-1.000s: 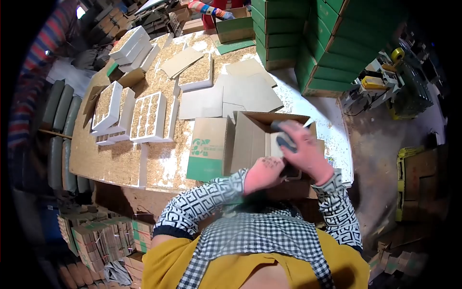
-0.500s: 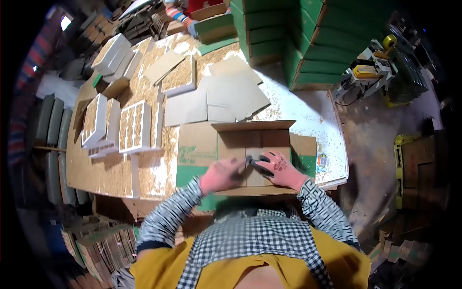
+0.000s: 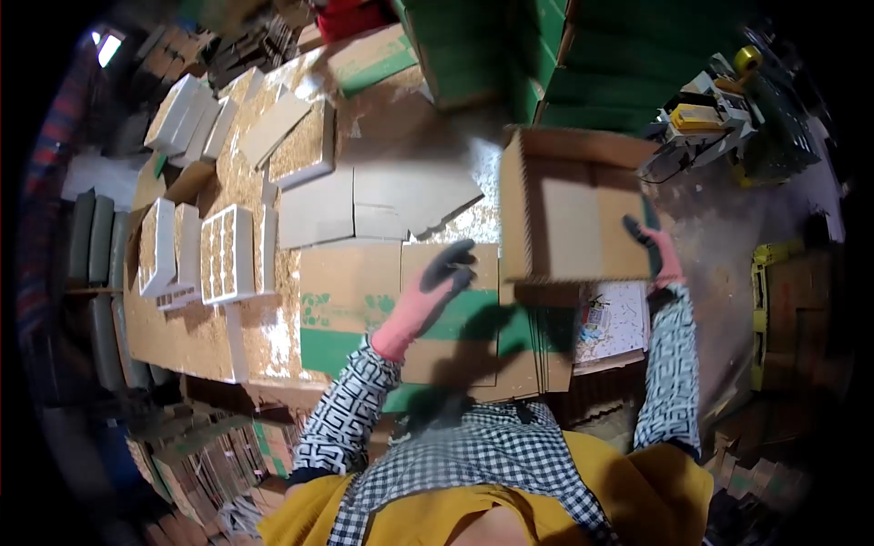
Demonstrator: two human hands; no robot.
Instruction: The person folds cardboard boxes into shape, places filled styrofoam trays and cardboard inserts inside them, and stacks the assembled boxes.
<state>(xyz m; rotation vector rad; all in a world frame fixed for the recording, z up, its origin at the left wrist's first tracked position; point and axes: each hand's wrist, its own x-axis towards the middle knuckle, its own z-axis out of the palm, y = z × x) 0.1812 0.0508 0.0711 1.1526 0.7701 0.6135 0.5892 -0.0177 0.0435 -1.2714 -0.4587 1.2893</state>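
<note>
A folded-up cardboard box (image 3: 562,214), open side up and brown inside, is raised over the right end of the table. My right hand (image 3: 663,253), in a pink glove with dark fingertips, grips its right wall. My left hand (image 3: 423,302), gloved the same way, hangs free with fingers apart, left of the box. Beneath it lies a stack of flat cardboard blanks (image 3: 355,350) printed in green, on which its shadow falls. What is under the raised box is partly hidden.
Grey cardboard sheets (image 3: 319,205) lie farther back on the table. White foam trays (image 3: 228,253) stand at the left amid sawdust. Green boxes (image 3: 601,91) are stacked at the back. A tape machine (image 3: 696,116) is at the right. A person in red (image 3: 355,18) is across the table.
The box has moved from in front of me up and to the right, with my right hand on its right wall. My left hand has come away from it and opened.
</note>
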